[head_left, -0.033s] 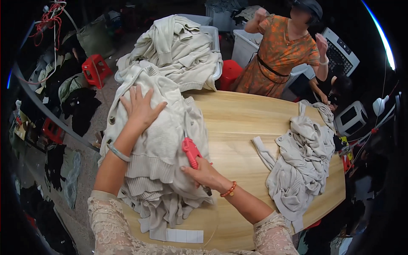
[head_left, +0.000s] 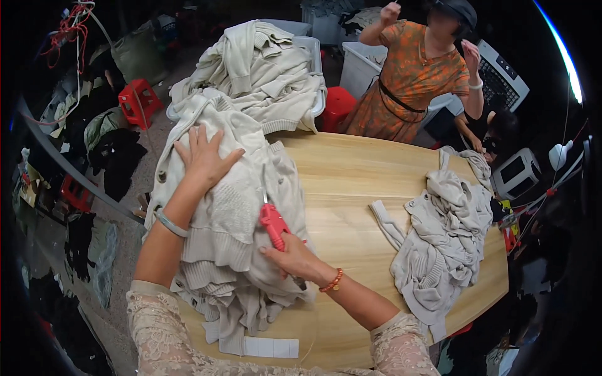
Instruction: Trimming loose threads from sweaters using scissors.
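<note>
We look down on a round wooden table [head_left: 370, 182]. Our left hand [head_left: 202, 156] lies flat, fingers spread, pressing a cream knitted cardigan [head_left: 232, 213] that tops a heap at the table's left edge. Our right hand [head_left: 293, 257] is closed around a red-handled thread snipper [head_left: 273, 224], its thin blade pointing up onto the knit. We judge the trimming to be underway on this garment. Behind the table's far-left edge a tub of pale knitwear [head_left: 263, 69] appears untouched, while a smaller crumpled pile [head_left: 445, 238] rests by the right edge, possibly finished. Both forearms reach in from below, the wrists held low. A person in an orange dress [head_left: 417, 81] stands beyond the far edge.
</note>
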Tool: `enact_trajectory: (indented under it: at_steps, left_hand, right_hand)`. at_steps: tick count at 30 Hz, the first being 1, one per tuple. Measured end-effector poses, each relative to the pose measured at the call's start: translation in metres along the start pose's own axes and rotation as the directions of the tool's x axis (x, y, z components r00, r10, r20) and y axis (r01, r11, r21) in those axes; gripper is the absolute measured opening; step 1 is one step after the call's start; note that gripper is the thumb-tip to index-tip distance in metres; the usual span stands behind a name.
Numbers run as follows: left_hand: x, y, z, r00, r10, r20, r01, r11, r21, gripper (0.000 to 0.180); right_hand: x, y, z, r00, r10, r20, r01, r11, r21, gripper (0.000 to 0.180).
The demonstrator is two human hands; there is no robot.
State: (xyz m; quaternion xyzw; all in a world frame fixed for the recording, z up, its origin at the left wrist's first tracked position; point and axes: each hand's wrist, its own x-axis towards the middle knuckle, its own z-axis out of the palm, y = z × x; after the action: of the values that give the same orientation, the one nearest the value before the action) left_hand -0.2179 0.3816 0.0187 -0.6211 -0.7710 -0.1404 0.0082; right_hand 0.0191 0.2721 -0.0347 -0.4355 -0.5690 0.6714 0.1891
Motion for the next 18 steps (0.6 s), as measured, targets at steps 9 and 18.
enact_trajectory:
  at_steps: [9,18]
  left_hand:
    - [0.007,-0.068,0.035,0.997,-0.075,-0.009,0.075,0.997,0.003,0.086]
    - [0.034,-0.087,0.069,0.964,0.117,-0.238,-0.087,0.987,0.133,0.073]
  right_hand:
    - [0.027,-0.017,-0.042,0.978,-0.141,-0.156,0.127,0.987,-0.099,0.032]
    - [0.056,-0.065,-0.216,0.917,0.155,-0.367,-0.232,0.957,-0.175,0.033]
